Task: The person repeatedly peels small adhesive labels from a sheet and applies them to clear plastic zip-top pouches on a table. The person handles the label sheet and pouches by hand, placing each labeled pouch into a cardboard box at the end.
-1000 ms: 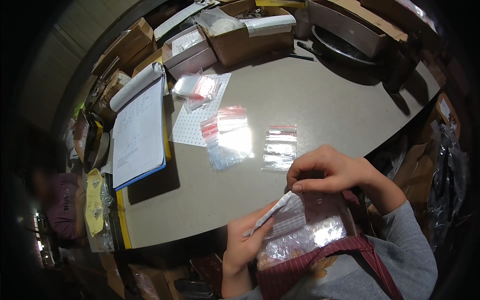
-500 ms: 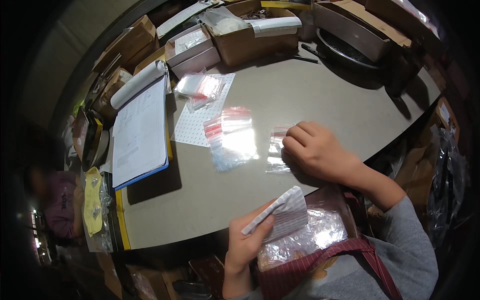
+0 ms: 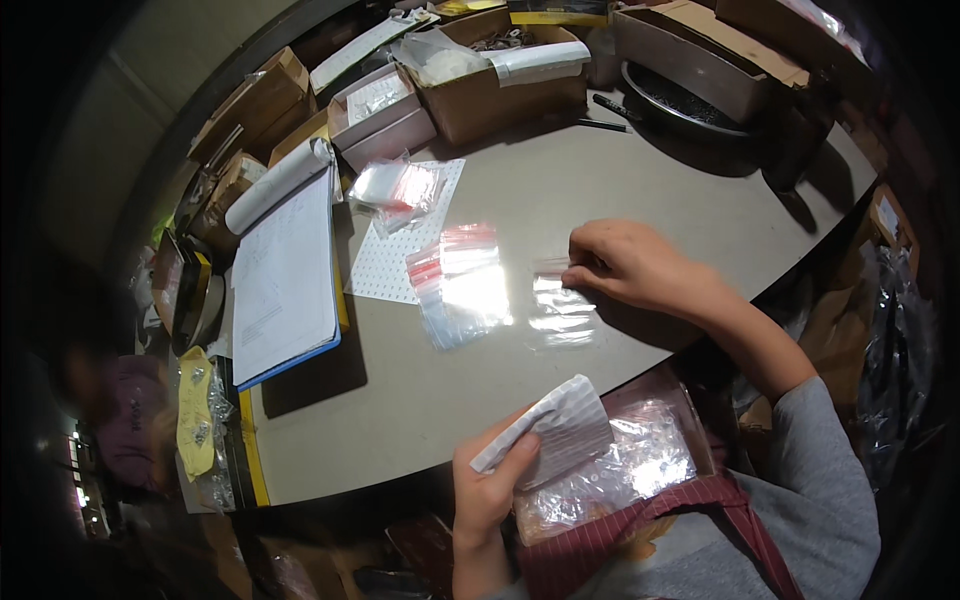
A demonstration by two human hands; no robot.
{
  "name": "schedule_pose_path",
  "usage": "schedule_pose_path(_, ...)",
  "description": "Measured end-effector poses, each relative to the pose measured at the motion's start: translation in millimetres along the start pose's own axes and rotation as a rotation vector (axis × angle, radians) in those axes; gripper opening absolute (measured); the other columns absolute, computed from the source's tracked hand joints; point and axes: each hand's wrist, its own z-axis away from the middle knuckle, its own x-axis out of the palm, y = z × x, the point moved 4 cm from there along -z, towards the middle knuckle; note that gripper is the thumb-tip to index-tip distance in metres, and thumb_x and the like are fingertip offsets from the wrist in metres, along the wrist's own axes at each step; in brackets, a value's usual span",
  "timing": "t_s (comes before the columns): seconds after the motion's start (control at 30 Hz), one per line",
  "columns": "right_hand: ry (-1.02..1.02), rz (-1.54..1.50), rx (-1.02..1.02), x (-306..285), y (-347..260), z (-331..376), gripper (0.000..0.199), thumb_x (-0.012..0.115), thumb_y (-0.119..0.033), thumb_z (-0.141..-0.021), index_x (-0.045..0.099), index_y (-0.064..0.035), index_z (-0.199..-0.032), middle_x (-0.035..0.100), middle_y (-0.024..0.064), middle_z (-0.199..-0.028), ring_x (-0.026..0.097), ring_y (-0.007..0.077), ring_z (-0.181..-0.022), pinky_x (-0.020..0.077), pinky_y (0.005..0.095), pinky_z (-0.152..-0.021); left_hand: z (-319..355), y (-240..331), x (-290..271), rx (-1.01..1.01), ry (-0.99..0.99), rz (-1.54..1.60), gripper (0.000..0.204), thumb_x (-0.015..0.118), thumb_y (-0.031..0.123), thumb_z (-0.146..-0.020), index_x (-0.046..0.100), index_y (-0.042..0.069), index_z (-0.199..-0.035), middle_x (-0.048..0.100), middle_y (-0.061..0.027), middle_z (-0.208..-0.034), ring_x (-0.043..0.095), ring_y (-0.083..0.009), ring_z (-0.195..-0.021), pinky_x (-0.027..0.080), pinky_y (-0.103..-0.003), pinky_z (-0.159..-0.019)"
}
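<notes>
My left hand (image 3: 490, 475) is closed round a folded white sheet of small labels (image 3: 565, 430), holding it above the table's near edge. On the table to the right of the middle lies a clear zip bag (image 3: 562, 312), shiny and slightly blurred. My right hand (image 3: 625, 262) is over its upper right corner, fingers curled and thumb tip at the bag's top edge, in what looks like a pinch. Just left of that bag, several clear zip bags with red strips (image 3: 465, 285) overlap in a fanned pile.
An open box of clear plastic packets (image 3: 640, 450) sits at my lap. More bags (image 3: 400, 190) rest on a dotted white sheet (image 3: 385, 265). A blue clipboard with papers (image 3: 285, 280) stands at left. Cardboard boxes (image 3: 500, 100) and a round dish (image 3: 690, 100) line the back.
My right hand has lifted and drawn back from the middle of the zip bag to its upper corner, uncovering more of it. The left hand still holds the folded label sheet, tilted slightly differently.
</notes>
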Motion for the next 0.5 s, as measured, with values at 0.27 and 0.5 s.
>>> schedule_pose_path(0.27, 0.067, -0.497, 0.065, -4, 16, 14, 0.02, 0.065, -0.018, -0.098, 0.069, -0.0007, -0.107, 0.072, 0.0172, -0.097, 0.07, 0.0334, -0.092, 0.054, 0.0404, -0.083, 29, -7, -42, 0.202, 0.288, 0.336, 0.034, 0.068, 0.004, -0.093, 0.067, -0.008, -0.124, 0.074, -0.0174, -0.114, 0.071, -0.0293, -0.108, 0.054, -0.042, -0.1)
schedule_pose_path(0.5, -0.373, -0.711, -0.026, 4, -8, 31, 0.029, 0.052, -0.028, -0.108, 0.068, -0.0043, -0.115, 0.071, 0.0182, -0.112, 0.066, 0.0324, -0.111, 0.0489, 0.0423, -0.101, 41, -15, -77, 0.266, 0.321, 0.733, 0.038, 0.059, 0.005, -0.098, 0.062, -0.003, -0.135, 0.069, -0.0159, -0.133, 0.063, -0.0328, -0.126, 0.047, -0.049, -0.112)
